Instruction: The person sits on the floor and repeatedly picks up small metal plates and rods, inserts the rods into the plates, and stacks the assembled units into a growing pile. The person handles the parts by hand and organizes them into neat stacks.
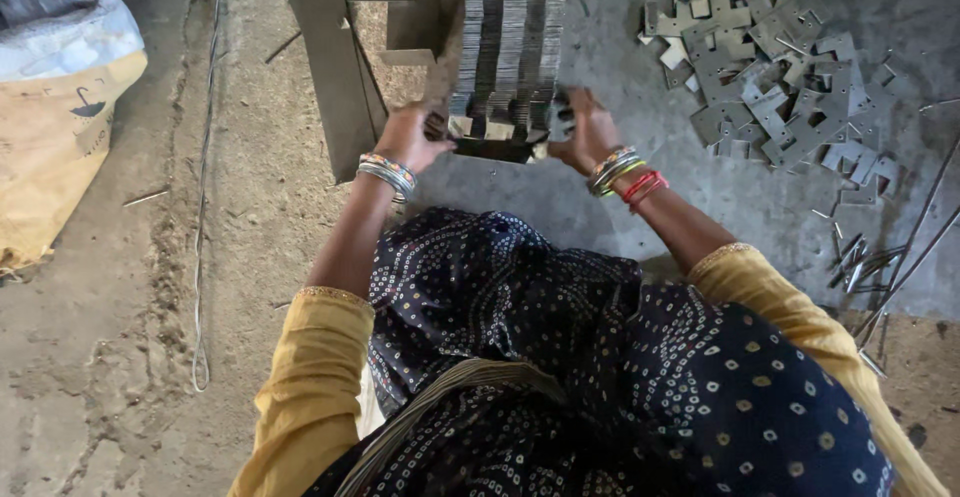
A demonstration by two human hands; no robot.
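A long stack of thin grey metal plates [512, 37] stands on edge in a wooden holder [345, 67] on the floor ahead of me. My left hand [412, 137] grips the near left end of the stack, and my right hand [585, 129] presses against its near right end. Both wrists carry coloured bangles. A dark piece [495, 147] lies under the near end of the stack, between my hands. My fingertips are partly hidden behind the plates.
A heap of loose cut metal plates [775, 67] lies on the grey slab at the right. Thin metal rods [900, 267] lie further right. A filled sack [55, 107] stands at the left, and a wire [203, 207] runs along the dirt floor.
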